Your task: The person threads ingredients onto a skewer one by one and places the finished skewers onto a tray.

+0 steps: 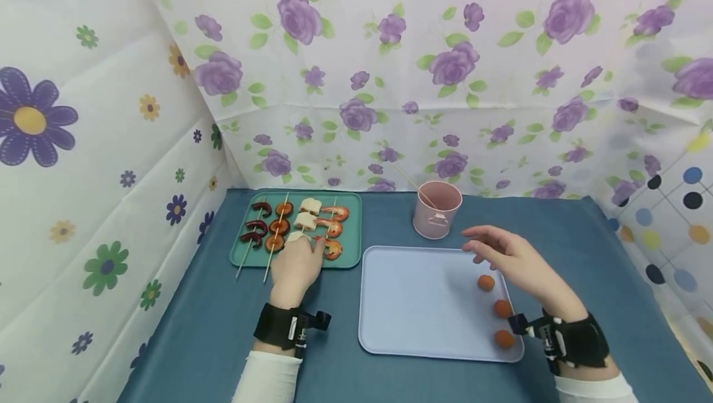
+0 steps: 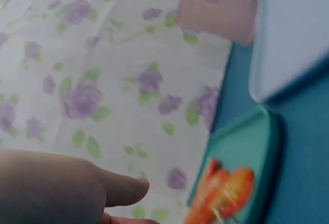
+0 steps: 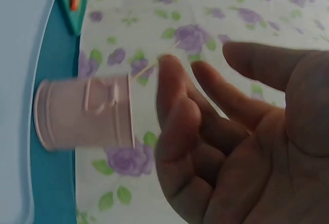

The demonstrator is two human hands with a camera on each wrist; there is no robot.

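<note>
Both hands are spread: my left hand (image 1: 295, 265) rests on the shrimp skewer (image 1: 328, 233), my right hand (image 1: 509, 259) hovers near the pink cup (image 1: 437, 209).

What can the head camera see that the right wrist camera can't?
Only the head view shows the three orange balls, the left hand on the green tray and the dark and white skewers. Only the right wrist view shows the right hand's bare palm with relaxed fingers, holding nothing. Both show the pink cup with its stick, the pale blue tray, the flowered wall and the shrimp.
</note>
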